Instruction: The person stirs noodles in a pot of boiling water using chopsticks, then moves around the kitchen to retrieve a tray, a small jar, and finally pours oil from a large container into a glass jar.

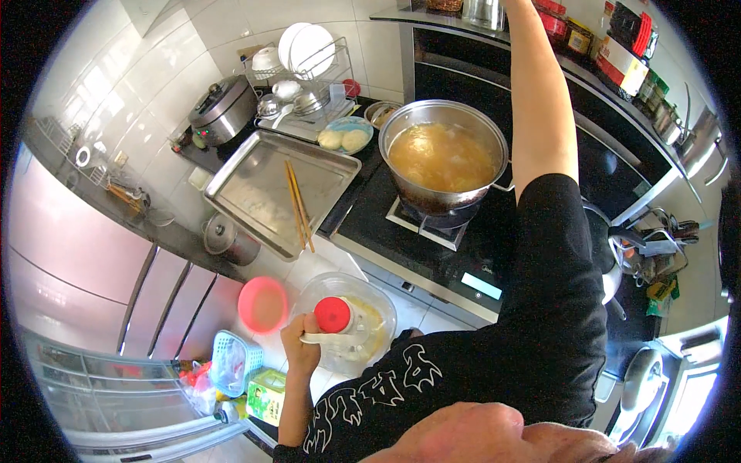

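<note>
My left hand [302, 341] is closed around a pale container with a red lid [332, 315]. A white strip like a handle [324, 339] lies across its near side, by my fingers. Behind the container, lower down, is a large clear plastic tub [382, 307] with something yellowish in it. My right arm stretches up to the shelf, and its hand is past the top edge of the view, near a glass jar [485, 14]. On the gas hob stands a large steel pot [386, 150] of cloudy yellow-brown liquid [446, 159].
Wooden chopsticks [298, 202] rest across a metal tray [249, 168] left of the hob [370, 214]. Farther back are a plate of pale round dough-like pieces [341, 140], a dish rack [347, 58] and an electric cooker [223, 110]. Jars and packets [579, 37] fill the shelf. A pink basin [263, 305] sits low.
</note>
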`<state>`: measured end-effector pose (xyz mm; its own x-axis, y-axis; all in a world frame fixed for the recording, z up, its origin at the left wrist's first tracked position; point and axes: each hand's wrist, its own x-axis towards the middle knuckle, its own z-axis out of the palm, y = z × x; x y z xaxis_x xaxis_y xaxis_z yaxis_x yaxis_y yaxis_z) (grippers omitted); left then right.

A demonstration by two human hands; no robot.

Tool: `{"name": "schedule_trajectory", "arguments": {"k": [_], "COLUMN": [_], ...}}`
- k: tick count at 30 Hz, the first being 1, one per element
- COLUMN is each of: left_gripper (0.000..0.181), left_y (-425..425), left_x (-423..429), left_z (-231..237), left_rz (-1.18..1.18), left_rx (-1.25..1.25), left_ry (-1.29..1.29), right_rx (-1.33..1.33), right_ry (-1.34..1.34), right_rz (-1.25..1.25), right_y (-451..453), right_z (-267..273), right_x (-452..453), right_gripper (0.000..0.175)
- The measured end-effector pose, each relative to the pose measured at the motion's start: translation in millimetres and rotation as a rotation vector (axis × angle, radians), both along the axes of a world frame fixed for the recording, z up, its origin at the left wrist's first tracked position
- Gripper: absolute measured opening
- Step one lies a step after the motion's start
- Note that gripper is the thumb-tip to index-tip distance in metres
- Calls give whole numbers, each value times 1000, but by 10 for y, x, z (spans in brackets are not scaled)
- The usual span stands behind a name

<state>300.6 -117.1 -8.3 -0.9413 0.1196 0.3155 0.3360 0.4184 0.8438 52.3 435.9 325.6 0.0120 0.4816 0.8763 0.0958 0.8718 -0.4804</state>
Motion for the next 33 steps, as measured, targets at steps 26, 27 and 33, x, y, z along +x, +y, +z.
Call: {"name": "schedule_trajectory", "arguments": {"k": [26,27,33], "left_gripper": [38,38,37], "left_y": [-367,-283,25], "left_x": [919,1076,1869], "left_z": [-255,-294,-367], "left_rz": [-816,-840,-992], "left_rx": [194,198,168], "left_ry": [-87,-93,-173], "right_rx": [-493,-498,-484], "right_ry": [-67,-52,-11], "right_rz": [468,437,108], "right_y": [-3958,-3965,-3875], "right_z": [-1515,-1532,-1758], "right_x": [5375,5650,6992], "right_gripper": [31,30,25]}}
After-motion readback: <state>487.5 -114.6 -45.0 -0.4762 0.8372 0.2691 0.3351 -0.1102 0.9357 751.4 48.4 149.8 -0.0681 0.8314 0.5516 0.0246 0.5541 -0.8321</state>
